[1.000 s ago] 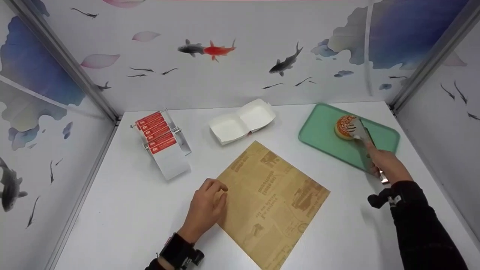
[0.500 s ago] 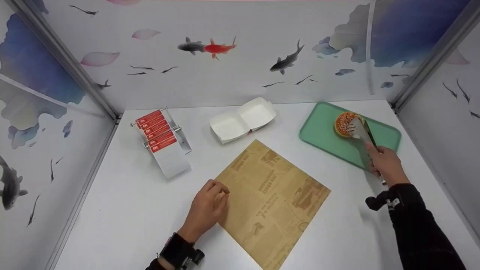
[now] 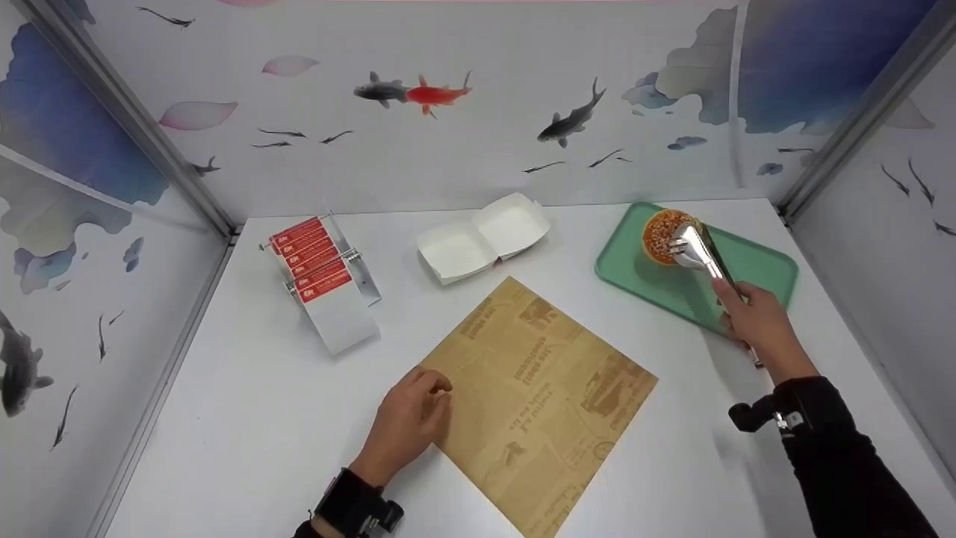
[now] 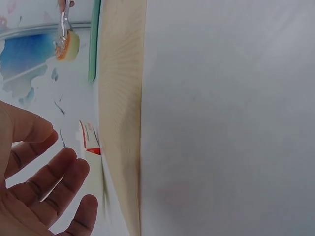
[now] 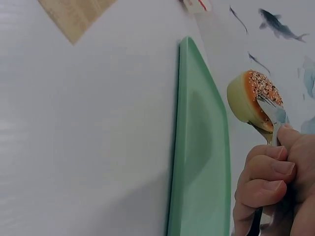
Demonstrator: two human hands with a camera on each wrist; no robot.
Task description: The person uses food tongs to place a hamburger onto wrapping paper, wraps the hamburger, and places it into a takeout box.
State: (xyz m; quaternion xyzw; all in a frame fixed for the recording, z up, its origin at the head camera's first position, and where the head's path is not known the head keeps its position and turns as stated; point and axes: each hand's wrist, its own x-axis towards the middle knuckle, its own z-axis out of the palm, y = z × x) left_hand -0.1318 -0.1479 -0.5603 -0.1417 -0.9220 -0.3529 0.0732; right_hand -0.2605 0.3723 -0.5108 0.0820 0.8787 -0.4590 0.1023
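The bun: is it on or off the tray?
Off: in the right wrist view, tongs hold the bun clear of the tray.

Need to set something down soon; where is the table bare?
Bare table lies left of the left hand, nearer than the labels, and between the paper and right arm, nearer than the tray. Most crowded: the back, with labels, box and tray.

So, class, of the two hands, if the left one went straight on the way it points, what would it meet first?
Probably the brown paper, just ahead of the left hand; depth is unclear, though, and the hand might pass above it toward the open white box.
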